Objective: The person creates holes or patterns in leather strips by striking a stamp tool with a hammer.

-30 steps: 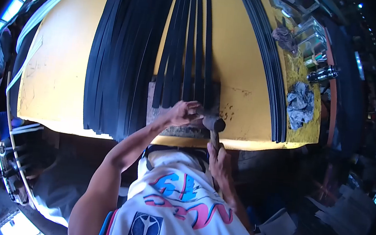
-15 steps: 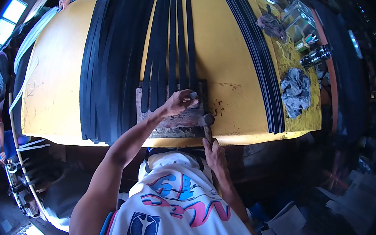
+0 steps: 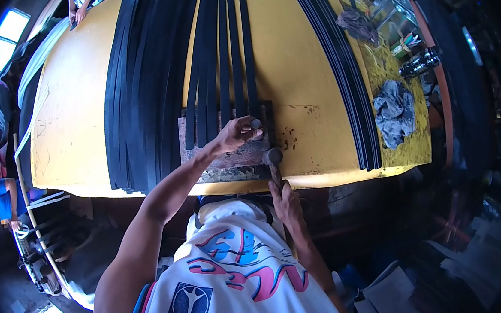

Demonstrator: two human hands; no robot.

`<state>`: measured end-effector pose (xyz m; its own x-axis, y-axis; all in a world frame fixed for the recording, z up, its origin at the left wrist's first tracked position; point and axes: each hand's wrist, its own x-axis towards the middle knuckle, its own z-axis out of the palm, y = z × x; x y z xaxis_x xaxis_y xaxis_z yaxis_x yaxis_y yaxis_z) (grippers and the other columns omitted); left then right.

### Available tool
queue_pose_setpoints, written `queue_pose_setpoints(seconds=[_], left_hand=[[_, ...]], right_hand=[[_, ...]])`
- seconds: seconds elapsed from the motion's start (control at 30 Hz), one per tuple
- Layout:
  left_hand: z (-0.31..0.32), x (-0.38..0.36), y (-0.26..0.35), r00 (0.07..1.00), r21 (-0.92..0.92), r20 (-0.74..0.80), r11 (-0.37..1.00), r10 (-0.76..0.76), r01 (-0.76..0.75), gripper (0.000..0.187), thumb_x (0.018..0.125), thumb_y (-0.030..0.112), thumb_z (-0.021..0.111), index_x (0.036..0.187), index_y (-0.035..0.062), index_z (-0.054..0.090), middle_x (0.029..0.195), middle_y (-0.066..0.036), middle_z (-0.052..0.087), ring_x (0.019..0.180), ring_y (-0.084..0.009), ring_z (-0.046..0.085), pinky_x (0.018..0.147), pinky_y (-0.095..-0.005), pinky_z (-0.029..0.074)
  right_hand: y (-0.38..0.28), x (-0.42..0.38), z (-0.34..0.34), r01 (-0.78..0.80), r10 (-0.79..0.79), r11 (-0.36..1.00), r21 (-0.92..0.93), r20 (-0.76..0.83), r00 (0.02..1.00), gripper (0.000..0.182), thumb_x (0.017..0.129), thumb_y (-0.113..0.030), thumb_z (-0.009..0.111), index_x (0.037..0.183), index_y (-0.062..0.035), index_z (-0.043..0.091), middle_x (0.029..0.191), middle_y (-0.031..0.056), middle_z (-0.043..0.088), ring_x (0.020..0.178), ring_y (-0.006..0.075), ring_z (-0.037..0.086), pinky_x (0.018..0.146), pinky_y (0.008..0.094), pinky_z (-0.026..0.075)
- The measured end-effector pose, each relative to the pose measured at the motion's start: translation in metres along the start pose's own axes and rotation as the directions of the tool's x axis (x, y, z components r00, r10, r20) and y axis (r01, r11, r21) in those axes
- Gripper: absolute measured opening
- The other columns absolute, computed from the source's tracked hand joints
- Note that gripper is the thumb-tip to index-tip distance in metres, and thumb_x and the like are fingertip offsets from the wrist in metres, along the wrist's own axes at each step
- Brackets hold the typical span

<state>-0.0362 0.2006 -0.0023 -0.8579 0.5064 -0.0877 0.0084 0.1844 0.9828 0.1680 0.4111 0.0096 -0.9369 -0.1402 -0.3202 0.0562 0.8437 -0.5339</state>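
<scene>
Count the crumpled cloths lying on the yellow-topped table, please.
2: a dark brownish crumpled cloth at far right, and a grey crumpled cloth nearer, right of the right-hand bundle of long black strips. Clutter may hide more.

On the table (image 3: pixel 296 52), the board (image 3: pixel 238 158) lies near, under the middle strips' (image 3: pixel 212 62) ends, between the left strips (image 3: pixel 145 86) and right strips (image 3: pixel 341 69), a cloth (image 3: pixel 394 115) farther right.

Window glare at left, dim surroundings, curved and darkened edges.

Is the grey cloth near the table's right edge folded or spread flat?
Neither: the grey cloth lies bunched up on the yellow table, its surface creased and its outline ragged.
</scene>
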Motion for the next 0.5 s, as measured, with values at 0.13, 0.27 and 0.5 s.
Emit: queue_pose_setpoints(seconds=[0.13,0.27,0.5], left_hand=[[0.0,0.0,0.001,1.0,0.011,-0.002,1.0,-0.001,0.001,0.028,0.091,0.027,0.071,0.101,0.0024,0.062,0.093,-0.008,0.071,0.098,-0.0174,0.068,0.079,-0.0306,0.052],[0.001,-0.003,0.011,1.0,0.042,0.001,0.999,-0.019,0.019,0.026,0.091,0.025,0.071,0.103,0.0028,0.062,0.094,-0.008,0.071,0.099,-0.0185,0.068,0.08,-0.0312,0.053],[0.004,-0.019,0.015,0.989,0.217,0.025,0.965,0.145,-0.147,0.027,0.088,0.017,0.071,0.111,0.0049,0.063,0.1,-0.012,0.072,0.092,-0.0225,0.071,0.078,-0.0319,0.055]], right_hand=[[0.004,-0.005,0.004,0.116,-0.128,0.984,-0.134,-0.086,0.988,0.047,0.1,-0.016,0.044,0.146,-0.019,0.035,0.091,0.0227,0.049,0.069,0.0425,0.058,0.06,0.0494,0.049],[0.006,-0.008,0.004,0.246,-0.3,0.922,-0.298,-0.148,0.942,0.056,0.098,-0.01,0.044,0.151,-0.0187,0.028,0.093,0.022,0.046,0.068,0.0411,0.058,0.057,0.049,0.049],[-0.031,-0.001,-0.045,0.068,-0.076,0.996,-0.059,-0.156,0.985,0.035,0.1,-0.036,0.05,0.112,-0.0041,0.058,0.07,0.0178,0.056,0.064,0.0306,0.063,0.055,0.0403,0.05]])
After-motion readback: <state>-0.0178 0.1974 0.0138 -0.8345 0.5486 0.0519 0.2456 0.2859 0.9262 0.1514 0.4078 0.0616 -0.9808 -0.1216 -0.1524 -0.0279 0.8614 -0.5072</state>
